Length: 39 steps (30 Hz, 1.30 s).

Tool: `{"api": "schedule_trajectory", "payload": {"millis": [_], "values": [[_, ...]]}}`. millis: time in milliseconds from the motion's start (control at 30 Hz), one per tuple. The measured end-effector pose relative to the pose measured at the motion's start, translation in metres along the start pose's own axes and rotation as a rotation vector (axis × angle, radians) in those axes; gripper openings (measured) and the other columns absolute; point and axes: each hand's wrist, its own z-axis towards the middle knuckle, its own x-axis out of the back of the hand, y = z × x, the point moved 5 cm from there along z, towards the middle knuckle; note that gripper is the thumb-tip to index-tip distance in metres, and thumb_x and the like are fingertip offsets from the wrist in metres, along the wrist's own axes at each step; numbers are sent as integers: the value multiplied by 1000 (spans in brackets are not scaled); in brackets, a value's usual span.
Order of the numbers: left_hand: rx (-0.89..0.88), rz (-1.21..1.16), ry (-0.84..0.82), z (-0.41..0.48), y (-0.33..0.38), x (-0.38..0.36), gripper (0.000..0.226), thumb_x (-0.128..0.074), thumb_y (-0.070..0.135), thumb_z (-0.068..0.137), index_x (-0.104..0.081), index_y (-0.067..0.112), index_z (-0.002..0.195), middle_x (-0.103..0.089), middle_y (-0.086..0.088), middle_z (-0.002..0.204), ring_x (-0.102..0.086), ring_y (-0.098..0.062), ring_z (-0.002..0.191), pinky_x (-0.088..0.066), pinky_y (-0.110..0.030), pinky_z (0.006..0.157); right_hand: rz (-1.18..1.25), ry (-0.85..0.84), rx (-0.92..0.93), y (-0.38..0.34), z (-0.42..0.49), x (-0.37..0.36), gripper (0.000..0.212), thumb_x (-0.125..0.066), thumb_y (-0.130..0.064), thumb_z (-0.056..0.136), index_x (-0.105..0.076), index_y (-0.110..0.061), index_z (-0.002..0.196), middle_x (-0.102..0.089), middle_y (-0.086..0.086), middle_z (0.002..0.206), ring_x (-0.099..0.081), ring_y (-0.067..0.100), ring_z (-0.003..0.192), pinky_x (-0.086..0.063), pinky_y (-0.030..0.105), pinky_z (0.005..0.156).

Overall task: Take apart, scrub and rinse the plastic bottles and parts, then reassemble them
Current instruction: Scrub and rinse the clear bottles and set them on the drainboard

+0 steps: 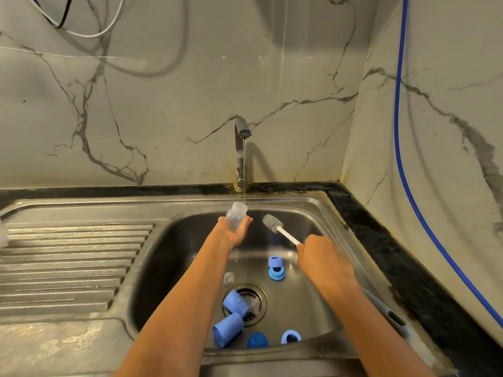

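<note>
Left hand fingers cradle clear bottle under tap; right hand grips brush

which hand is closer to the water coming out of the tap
Left. The left hand holds the clear bottle right at the water stream; the right hand is off to its right, gripping the brush.

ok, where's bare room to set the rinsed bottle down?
Ridged drainboard left of the basin is bare, apart from something white at its far left edge. Basin floor's left strip, between the left wall and the small clear part, is open too. Crowded: drain and front edge, with two blue cups, a dome cap, and a ring.
</note>
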Motion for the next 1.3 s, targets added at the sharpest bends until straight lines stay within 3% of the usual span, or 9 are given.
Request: {"api": "schedule_trajectory", "payload": {"millis": [167, 367, 500, 633, 767, 867, 1067, 1200, 1300], "values": [[45, -4, -29, 1, -4, -4, 58, -47, 31, 101, -34, -8, 142, -43, -29, 139, -53, -38, 123, -52, -39, 90, 4, 4, 2, 1, -1, 4, 25, -43, -26, 101, -59, -10, 113, -51, 2, 90, -53, 19, 77, -39, 28, 65], [40, 29, -61, -4, -4, -16, 56, -44, 30, 102, -36, -10, 140, -45, -29, 138, -52, -36, 124, -50, -32, 96, -12, 15, 1, 1, -2, 4, 25, -43, -27, 102, -58, -11, 114, -51, 1, 89, -52, 17, 77, -39, 27, 64], [-3, 117, -94, -9, 0, -20, 51, -44, 28, 102, -37, -5, 141, -47, -25, 139, -53, -33, 124, -55, -33, 81, -32, 17, -2, 1, -2, 2, 26, -43, -27, 102, -58, -11, 115, -52, 2, 91, -52, 18, 77, -38, 27, 64], [2, 32, -90, -16, 4, -26, 56, -49, 28, 100, -35, -7, 141, -46, -30, 136, -53, -37, 122, -51, -37, 90, -69, 18, -21, -2, 0, 0, 27, -43, -27, 102, -58, -11, 118, -56, 4, 100, -50, 19, 79, -38, 28, 66], [-19, 70, -87, -19, 3, -29, 54, -52, 23, 99, -35, -7, 140, -45, -29, 135, -55, -37, 119, -54, -38, 85, -104, 25, -21, -8, 5, -3, 26, -44, -24, 101, -58, -10, 119, -60, 7, 109, -61, 23, 93, -41, 28, 68], [-42, 146, -94, -21, 3, -34, 50, -52, 20, 98, -39, -3, 140, -45, -28, 136, -56, -36, 115, -59, -39, 67, -127, 37, -31, -13, 11, 1, 26, -44, -23, 101, -58, -11, 119, -61, 7, 111, -62, 25, 99, -41, 29, 69], [-76, 123, -82, -24, 9, -31, 51, -47, 25, 101, -34, -3, 142, -46, -25, 140, -51, -37, 125, -44, -40, 104, -137, 149, 25, -26, 20, 30, 25, -44, -24, 101, -61, -13, 115, -64, 6, 107, -52, 21, 80, -38, 27, 65], [-144, 164, -45, -23, 21, -21, 52, -46, 29, 102, -36, -2, 142, -47, -23, 141, -51, -37, 125, -43, -41, 105, -145, 192, 95, -34, 18, 34, 27, -42, -24, 101, -62, -12, 113, -64, 7, 106, -61, 25, 91, -39, 28, 65], [-147, 262, 16, -24, 27, -8, 55, -56, 35, 96, -42, 2, 137, -52, -23, 133, -60, -37, 113, -57, -39, 83, -189, 173, 181, -37, 14, 26, 28, -41, -29, 101, -63, -14, 109, -64, 7, 103, -59, 23, 86, -38, 28, 66]]}}
